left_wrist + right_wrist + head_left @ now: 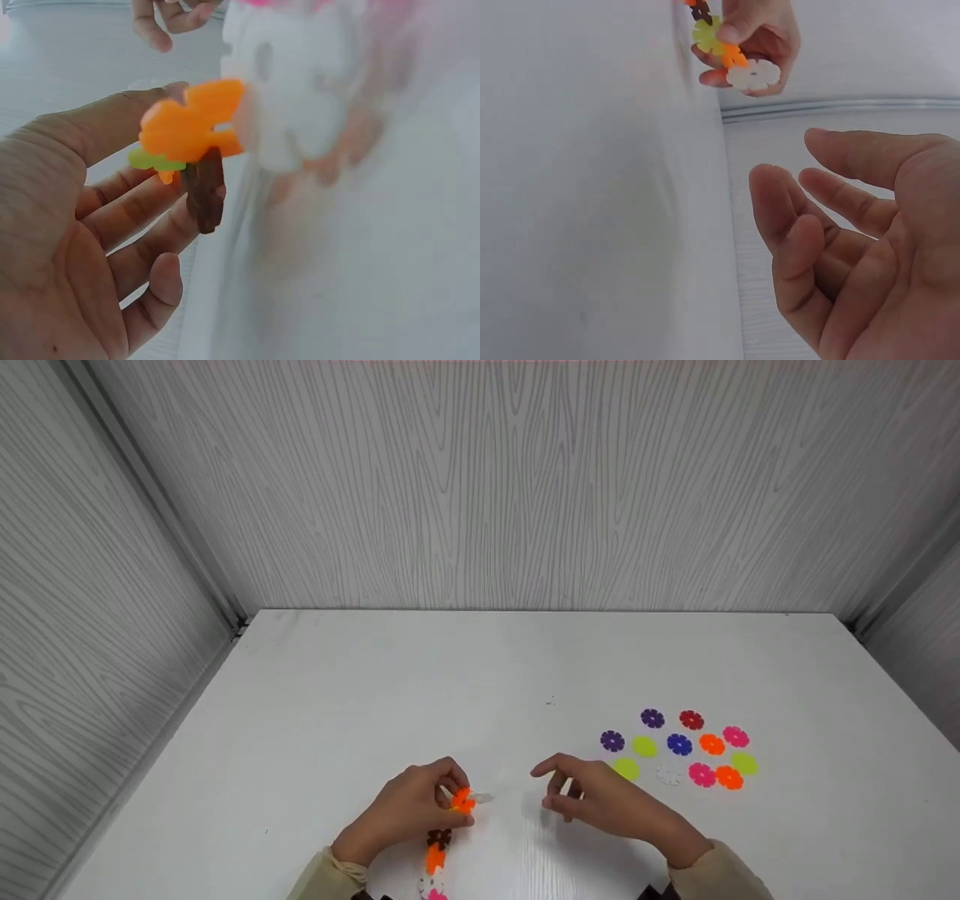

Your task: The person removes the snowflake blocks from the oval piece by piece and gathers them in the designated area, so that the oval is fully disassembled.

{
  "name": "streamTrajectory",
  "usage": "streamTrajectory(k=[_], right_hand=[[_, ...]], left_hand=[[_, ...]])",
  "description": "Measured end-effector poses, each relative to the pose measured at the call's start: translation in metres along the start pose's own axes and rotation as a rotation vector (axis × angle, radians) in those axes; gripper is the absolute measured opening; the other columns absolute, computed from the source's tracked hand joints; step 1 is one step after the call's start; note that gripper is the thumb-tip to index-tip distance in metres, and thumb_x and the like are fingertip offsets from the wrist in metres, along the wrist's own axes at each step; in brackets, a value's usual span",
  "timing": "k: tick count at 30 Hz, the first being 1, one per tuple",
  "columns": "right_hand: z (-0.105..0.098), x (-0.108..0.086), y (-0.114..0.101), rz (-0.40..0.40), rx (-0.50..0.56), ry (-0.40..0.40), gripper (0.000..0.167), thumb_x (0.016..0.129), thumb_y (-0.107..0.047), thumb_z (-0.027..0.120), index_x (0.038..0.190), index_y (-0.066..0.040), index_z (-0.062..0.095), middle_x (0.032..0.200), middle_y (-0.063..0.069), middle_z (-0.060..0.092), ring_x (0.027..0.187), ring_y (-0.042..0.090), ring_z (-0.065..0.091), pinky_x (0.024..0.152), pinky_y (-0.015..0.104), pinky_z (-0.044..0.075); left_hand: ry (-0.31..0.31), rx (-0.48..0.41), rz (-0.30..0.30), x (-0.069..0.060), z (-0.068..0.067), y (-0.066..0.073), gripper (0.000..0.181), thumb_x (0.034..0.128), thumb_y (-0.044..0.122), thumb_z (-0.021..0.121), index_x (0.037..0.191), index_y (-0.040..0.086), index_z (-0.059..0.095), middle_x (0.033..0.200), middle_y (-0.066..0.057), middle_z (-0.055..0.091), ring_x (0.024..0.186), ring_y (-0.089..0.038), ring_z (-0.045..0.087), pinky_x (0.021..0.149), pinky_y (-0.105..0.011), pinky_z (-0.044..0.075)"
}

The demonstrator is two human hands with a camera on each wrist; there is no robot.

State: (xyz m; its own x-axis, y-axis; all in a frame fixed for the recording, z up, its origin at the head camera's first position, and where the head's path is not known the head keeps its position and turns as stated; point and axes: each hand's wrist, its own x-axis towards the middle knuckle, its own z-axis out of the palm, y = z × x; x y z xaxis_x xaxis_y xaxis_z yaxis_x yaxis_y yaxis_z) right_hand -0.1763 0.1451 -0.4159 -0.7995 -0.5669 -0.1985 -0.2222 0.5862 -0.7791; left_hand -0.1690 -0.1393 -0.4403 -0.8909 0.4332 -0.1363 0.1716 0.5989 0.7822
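Observation:
A chain of flower-shaped plastic discs hangs from my left hand (409, 808), which pinches it near its upper end. An orange disc (463, 801) shows between thumb and fingers, and a white disc (753, 75) sticks out past it toward the right. Lower on the chain come a brown disc (205, 191), another orange disc (435, 858), a white one and a pink one at the frame's bottom edge. A yellow-green disc (709, 35) also belongs to it. My right hand (600, 799) hovers over the table to the right, fingers loosely bent, holding nothing.
Loose flower discs in several colours lie spread on the white table (375, 682) beyond my right hand, among them a blue disc (679, 745), a red disc (691, 720) and a white disc (669, 774). Wood-grain panels (480, 487) stand behind the table and at both sides.

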Motion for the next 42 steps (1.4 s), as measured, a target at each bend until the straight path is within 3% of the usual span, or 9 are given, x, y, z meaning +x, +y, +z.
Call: streamTrajectory(k=[6, 13, 17, 24, 27, 32, 38, 42], right_hand=[[0.019, 0.013, -0.015, -0.026, -0.055, 0.015, 0.030, 0.092, -0.026, 0.065, 0.115, -0.010, 0.056, 0.096, 0.000, 0.065, 0.066, 0.010, 0.060, 0.060, 0.021, 0.050], [0.033, 0.021, -0.025, -0.111, -0.166, 0.025, 0.024, 0.092, -0.030, 0.065, 0.109, -0.015, 0.057, 0.095, -0.002, 0.067, 0.066, 0.004, 0.054, 0.062, 0.019, 0.047], [0.038, 0.023, -0.029, -0.134, -0.208, 0.043, 0.015, 0.094, -0.026, 0.063, 0.104, -0.017, 0.060, 0.092, -0.002, 0.070, 0.063, 0.001, 0.053, 0.061, 0.018, 0.046], [0.041, 0.023, -0.024, -0.139, -0.149, 0.069, 0.007, 0.095, -0.019, 0.061, 0.101, -0.016, 0.060, 0.092, 0.004, 0.072, 0.059, 0.001, 0.056, 0.059, 0.017, 0.046], [0.041, 0.023, -0.023, -0.149, -0.130, 0.061, 0.006, 0.094, -0.019, 0.061, 0.099, -0.016, 0.060, 0.093, 0.004, 0.072, 0.059, 0.002, 0.059, 0.058, 0.017, 0.047], [0.034, 0.020, -0.024, -0.170, -0.077, 0.014, 0.005, 0.095, -0.017, 0.061, 0.097, -0.012, 0.060, 0.092, 0.008, 0.072, 0.057, 0.005, 0.062, 0.058, 0.017, 0.049], [0.024, 0.014, -0.026, -0.190, -0.027, -0.066, 0.005, 0.094, -0.015, 0.062, 0.094, -0.011, 0.060, 0.090, 0.011, 0.071, 0.056, 0.004, 0.063, 0.059, 0.017, 0.051], [0.019, 0.008, -0.028, -0.209, -0.019, -0.103, 0.006, 0.094, -0.015, 0.062, 0.093, -0.009, 0.059, 0.087, 0.012, 0.071, 0.058, 0.011, 0.067, 0.056, 0.018, 0.051]], left_hand=[[0.014, 0.002, 0.024, 0.001, 0.002, 0.002, 0.032, 0.0778, 0.029, 0.079, 0.101, 0.020, 0.060, 0.084, 0.004, 0.067, 0.066, -0.009, 0.060, 0.065, -0.027, 0.047], [-0.032, -0.046, 0.041, 0.000, 0.006, 0.007, 0.031, 0.0795, 0.026, 0.078, 0.104, 0.019, 0.060, 0.079, 0.004, 0.063, 0.050, -0.008, 0.056, 0.054, -0.023, 0.046], [-0.042, -0.074, 0.068, 0.001, 0.008, 0.008, 0.031, 0.0809, 0.025, 0.076, 0.106, 0.018, 0.059, 0.078, 0.003, 0.062, 0.049, -0.009, 0.057, 0.054, -0.021, 0.046], [-0.060, -0.117, 0.146, 0.003, 0.014, 0.004, 0.027, 0.0837, 0.024, 0.073, 0.105, 0.018, 0.057, 0.077, 0.003, 0.063, 0.047, -0.005, 0.053, 0.057, -0.020, 0.047], [-0.092, -0.161, 0.138, 0.004, 0.016, 0.003, 0.026, 0.0850, 0.021, 0.071, 0.104, 0.019, 0.054, 0.082, 0.003, 0.067, 0.047, -0.005, 0.052, 0.053, -0.020, 0.047], [-0.119, -0.202, 0.119, 0.004, 0.016, 0.006, 0.027, 0.0851, 0.017, 0.068, 0.106, 0.020, 0.053, 0.065, 0.005, 0.060, 0.046, -0.007, 0.050, 0.049, -0.019, 0.044], [-0.114, -0.180, 0.116, 0.002, 0.018, 0.015, 0.026, 0.0833, 0.017, 0.068, 0.105, 0.020, 0.053, 0.058, 0.008, 0.055, 0.044, -0.005, 0.047, 0.049, -0.017, 0.040], [-0.107, -0.177, 0.135, 0.001, 0.021, 0.020, 0.026, 0.0825, 0.016, 0.069, 0.103, 0.020, 0.054, 0.056, 0.009, 0.054, 0.042, -0.004, 0.047, 0.047, -0.016, 0.039]])
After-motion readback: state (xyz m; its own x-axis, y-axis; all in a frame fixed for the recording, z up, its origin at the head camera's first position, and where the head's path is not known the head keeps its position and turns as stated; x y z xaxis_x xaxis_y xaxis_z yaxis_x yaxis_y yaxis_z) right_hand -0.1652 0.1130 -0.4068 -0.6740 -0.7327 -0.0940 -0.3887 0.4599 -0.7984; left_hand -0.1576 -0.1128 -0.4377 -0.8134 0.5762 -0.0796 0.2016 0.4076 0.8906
